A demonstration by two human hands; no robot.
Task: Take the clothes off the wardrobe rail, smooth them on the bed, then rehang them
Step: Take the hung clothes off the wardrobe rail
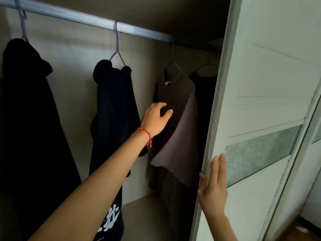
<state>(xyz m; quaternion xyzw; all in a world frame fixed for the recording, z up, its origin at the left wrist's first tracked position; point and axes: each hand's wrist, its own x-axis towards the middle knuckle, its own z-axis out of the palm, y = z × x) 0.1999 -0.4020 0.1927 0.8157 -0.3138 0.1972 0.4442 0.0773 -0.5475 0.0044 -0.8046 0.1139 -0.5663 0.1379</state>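
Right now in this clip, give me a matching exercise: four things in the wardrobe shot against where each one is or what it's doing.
Things:
1. left hand
2. right hand
3. brown top
4. black coat

Places or states:
A. hangs at the rail's far left
B. flat against the sliding door's edge
C. hangs third from the left
D. reaching toward the brown top, fingers spread

Pairs: 1-D, 2-B, 3-C, 4-A
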